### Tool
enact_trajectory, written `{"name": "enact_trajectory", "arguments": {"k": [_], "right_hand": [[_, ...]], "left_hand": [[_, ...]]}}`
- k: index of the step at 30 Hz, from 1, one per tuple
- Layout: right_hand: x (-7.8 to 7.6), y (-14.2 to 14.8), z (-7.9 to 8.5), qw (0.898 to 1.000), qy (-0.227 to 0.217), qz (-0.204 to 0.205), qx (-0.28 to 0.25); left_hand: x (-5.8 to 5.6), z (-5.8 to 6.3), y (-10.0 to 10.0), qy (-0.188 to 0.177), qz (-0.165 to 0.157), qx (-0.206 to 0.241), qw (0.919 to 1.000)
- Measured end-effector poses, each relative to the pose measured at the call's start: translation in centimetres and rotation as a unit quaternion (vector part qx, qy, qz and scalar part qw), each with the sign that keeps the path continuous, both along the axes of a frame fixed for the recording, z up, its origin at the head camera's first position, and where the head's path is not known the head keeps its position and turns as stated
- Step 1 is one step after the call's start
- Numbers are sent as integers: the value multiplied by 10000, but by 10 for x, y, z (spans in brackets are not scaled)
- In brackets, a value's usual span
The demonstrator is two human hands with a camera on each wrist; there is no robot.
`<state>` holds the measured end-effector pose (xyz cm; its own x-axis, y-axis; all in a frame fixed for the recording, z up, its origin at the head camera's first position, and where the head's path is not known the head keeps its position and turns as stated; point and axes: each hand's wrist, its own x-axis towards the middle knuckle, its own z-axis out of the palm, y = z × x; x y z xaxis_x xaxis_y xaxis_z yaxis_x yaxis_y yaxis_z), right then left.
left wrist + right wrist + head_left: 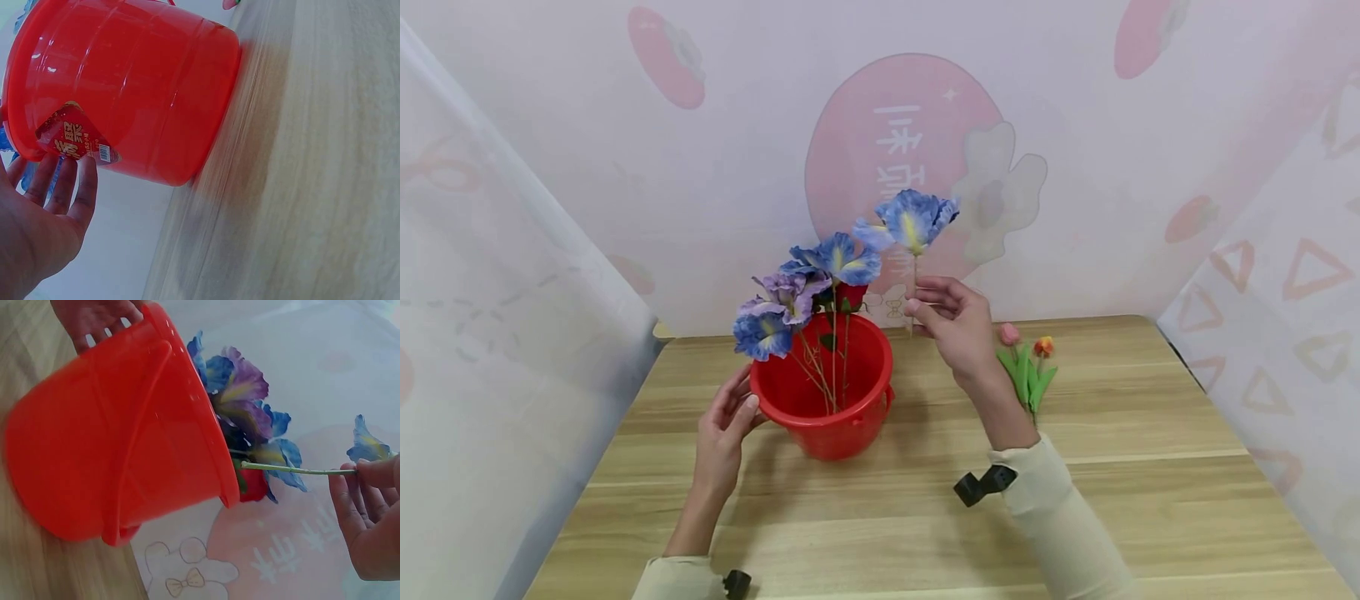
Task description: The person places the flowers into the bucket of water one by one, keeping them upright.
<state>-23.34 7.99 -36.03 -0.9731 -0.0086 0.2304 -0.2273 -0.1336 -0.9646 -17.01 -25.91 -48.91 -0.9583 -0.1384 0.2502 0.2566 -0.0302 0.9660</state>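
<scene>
A red bucket [820, 433] stands upright on the table. Several artificial flowers lean inside: blue irises [846, 260], a purple iris [790, 296] and a red rose [852, 296] partly behind the stems. My left hand [724, 433] touches the bucket's left side with fairly straight fingers [81, 194], just below the rim and by a label [78, 134]. Right of the bucket, my right hand [953, 321] pinches the stem of another blue iris [913, 221] between thumb and fingers. That bloom points up, and the stem's lower end [247, 465] hangs above the rim's level.
Two small tulips, one pink [1009, 334] and one orange [1043, 346], lie on the wooden table [865, 533] right of the bucket. A printed white backdrop [737, 150] rises at the back edge, with side panels left and right. The bucket's handle [134, 437] hangs against its side.
</scene>
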Motion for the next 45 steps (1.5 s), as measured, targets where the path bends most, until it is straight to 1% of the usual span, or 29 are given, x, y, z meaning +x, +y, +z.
{"name": "enact_trajectory", "arguments": {"k": [6, 12, 15, 19, 23, 25, 28, 34, 39, 41, 45], "right_hand": [[-3, -21, 2, 9999, 67, 150, 17], [-13, -45, 11, 9991, 247, 327, 147], [-18, -57, 16, 9982, 331, 424, 283], [-25, -69, 18, 9956, 475, 470, 661], [-29, -79, 15, 9914, 497, 403, 1145], [-31, -83, 13, 9897, 474, 413, 1290], [-34, -89, 11, 9881, 468, 447, 1398], [-38, -98, 4, 9850, 447, 338, 1630], [-40, -105, -5, 9847, 293, 456, 1657], [-40, -106, -9, 9825, 305, 511, 1768], [-38, -108, -13, 9758, 499, 645, 2028]], "left_hand": [[-1, 0, 0, 20, -3, 41, 10000], [-1, 0, -1, 95, -46, 66, 9999], [-1, -1, -1, 103, -54, 55, 9999], [-1, -1, -1, 124, -57, 79, 9999], [-1, -2, -1, 148, -87, 103, 9998], [-1, -2, -1, 151, -93, 105, 9998], [-1, -2, -1, 147, -90, 91, 9998], [0, -2, -1, 121, -77, 71, 9999], [0, -2, -1, 96, -51, 69, 9999], [0, -2, -1, 89, -46, 51, 9999], [-1, -1, -1, 94, -42, 12, 9999]]}}
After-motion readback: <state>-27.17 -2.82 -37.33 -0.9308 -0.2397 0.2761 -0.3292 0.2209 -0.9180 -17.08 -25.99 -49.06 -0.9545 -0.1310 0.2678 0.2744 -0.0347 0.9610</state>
